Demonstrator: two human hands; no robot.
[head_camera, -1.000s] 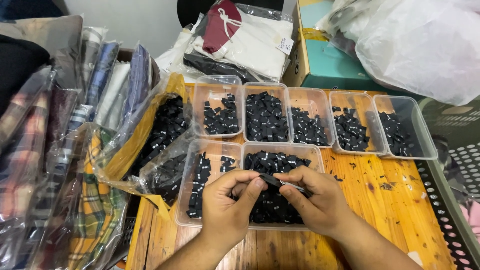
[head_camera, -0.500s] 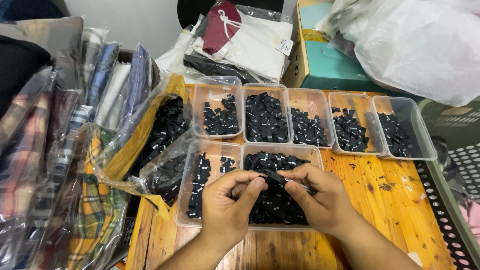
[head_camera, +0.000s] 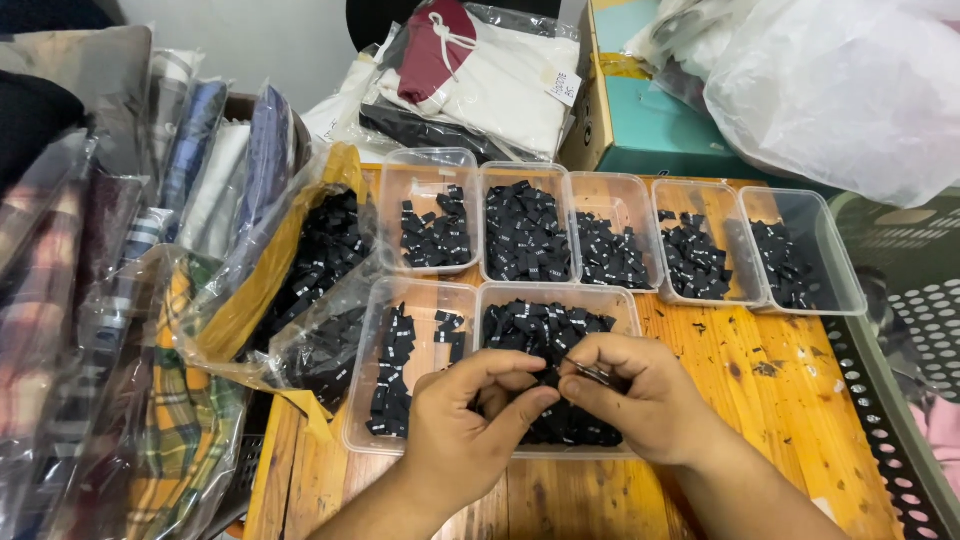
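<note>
My left hand (head_camera: 463, 425) and my right hand (head_camera: 640, 395) meet over a clear plastic tub (head_camera: 556, 296) heaped with small black fabric labels. Both pinch one small black label (head_camera: 590, 373) between thumb and fingers, fingertips touching. To the left sits another clear tub (head_camera: 420, 300) with black labels stacked in rows. The labels under my hands are partly hidden.
Several more clear tubs of black labels (head_camera: 610, 235) line the back of the wooden table (head_camera: 780, 400). A clear bag of black labels (head_camera: 320, 270) lies at left beside bagged folded clothes (head_camera: 110, 300). A teal box (head_camera: 650, 120), white plastic bags (head_camera: 850, 80) and a perforated basket (head_camera: 910, 330) stand at right.
My hands have drawn closer together and slightly lower over the tub, fingers closing around the small label. Nothing else has moved.
</note>
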